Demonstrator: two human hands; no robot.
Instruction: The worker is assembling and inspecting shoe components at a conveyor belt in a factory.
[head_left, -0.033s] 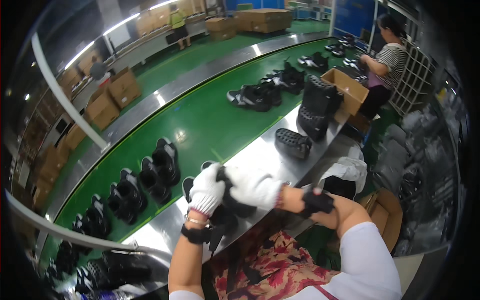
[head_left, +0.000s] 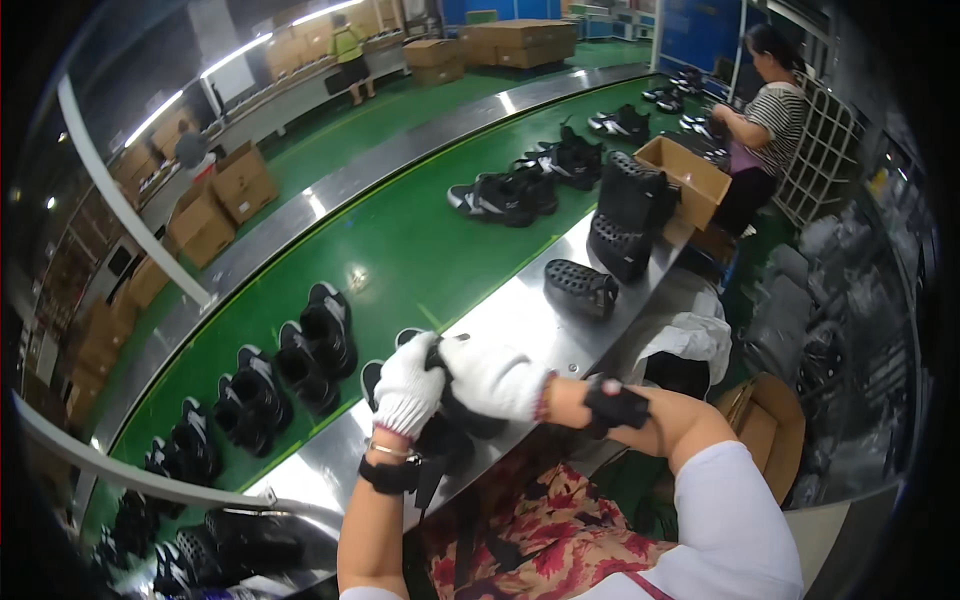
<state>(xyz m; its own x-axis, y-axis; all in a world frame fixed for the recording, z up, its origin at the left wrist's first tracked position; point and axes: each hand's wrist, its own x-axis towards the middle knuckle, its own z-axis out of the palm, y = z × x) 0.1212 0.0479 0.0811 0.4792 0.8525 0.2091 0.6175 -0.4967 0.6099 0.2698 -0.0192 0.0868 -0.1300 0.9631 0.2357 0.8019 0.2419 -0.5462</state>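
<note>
Both my hands wear white gloves and black wrist straps. My left hand [head_left: 405,388] and my right hand [head_left: 497,378] together grip a black shoe [head_left: 452,425] over the steel ledge [head_left: 520,315] beside the green conveyor belt [head_left: 400,240]. My left hand holds the shoe's near side, while my right hand wraps over its top. Black laces hang from it toward my lap. A second black shoe [head_left: 372,376] lies just behind my left hand on the ledge.
Pairs of black shoes [head_left: 300,355] lie along the belt. On the ledge are a sole-up shoe [head_left: 580,288], stacked shoes [head_left: 625,215] and an open carton [head_left: 690,175]. A person in a striped shirt [head_left: 770,120] works beyond. A white bag [head_left: 690,340] sits right, cartons [head_left: 215,200] left.
</note>
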